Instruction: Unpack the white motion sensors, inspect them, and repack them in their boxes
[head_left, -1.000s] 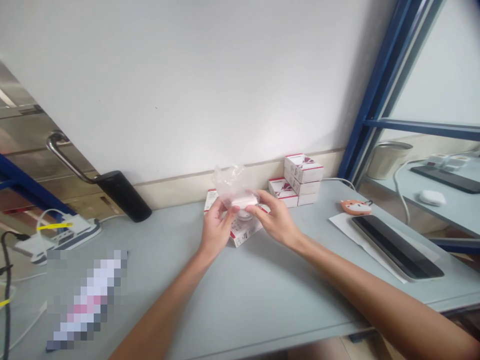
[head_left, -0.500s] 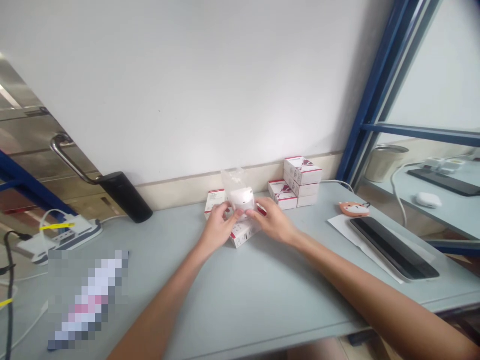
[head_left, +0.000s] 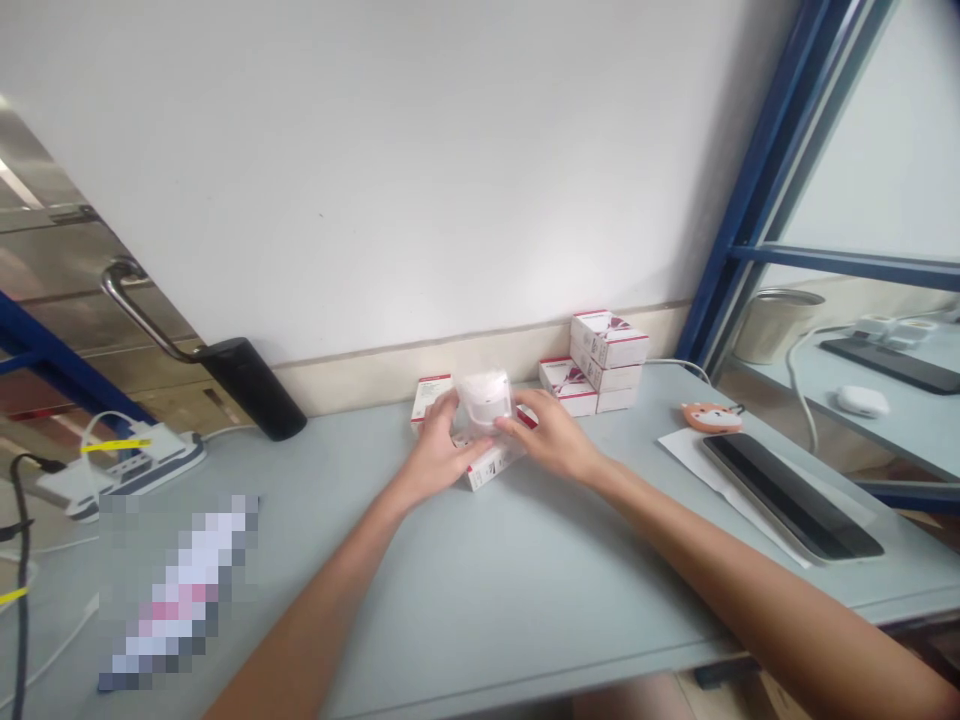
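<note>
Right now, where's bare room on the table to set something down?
Between your forearms, and between the black cylinder and your left hand, the table is bare. It's crowded around the white device, stacked boxes and phone.

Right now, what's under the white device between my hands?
Below the white device, part of a box shows. The device, your left grip and your right grip hide much of it, so whether device and box touch can't be seen.
</note>
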